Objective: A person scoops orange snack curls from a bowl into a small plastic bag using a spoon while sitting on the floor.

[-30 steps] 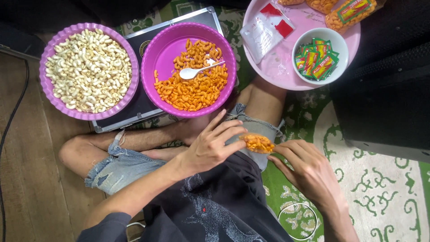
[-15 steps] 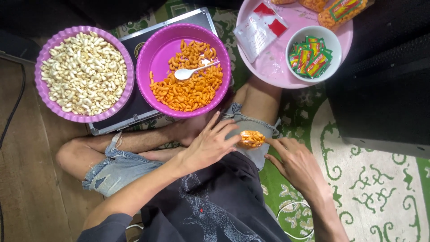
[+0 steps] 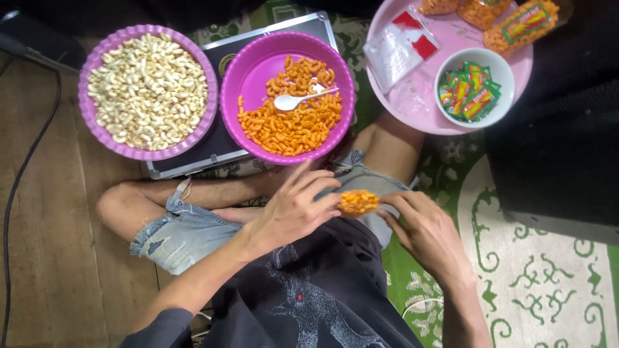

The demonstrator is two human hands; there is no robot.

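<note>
Both hands meet over the lap in the head view: left hand (image 3: 293, 209) pinches one end of a small clear packet of orange snacks (image 3: 358, 202), right hand (image 3: 422, 225) grips the other end. Judging by its look, the packet is light, soft, crinkly, its contents brittle; hold it by the film ends, not the middle. Magenta bowl of orange snacks (image 3: 258, 64) lies just ahead.

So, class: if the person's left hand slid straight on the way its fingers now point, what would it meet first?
The left hand points up and to the right, fingers touching the small packet of orange snacks. Past that, likely the bare knee, then the pink tray; depth is unclear.
</note>
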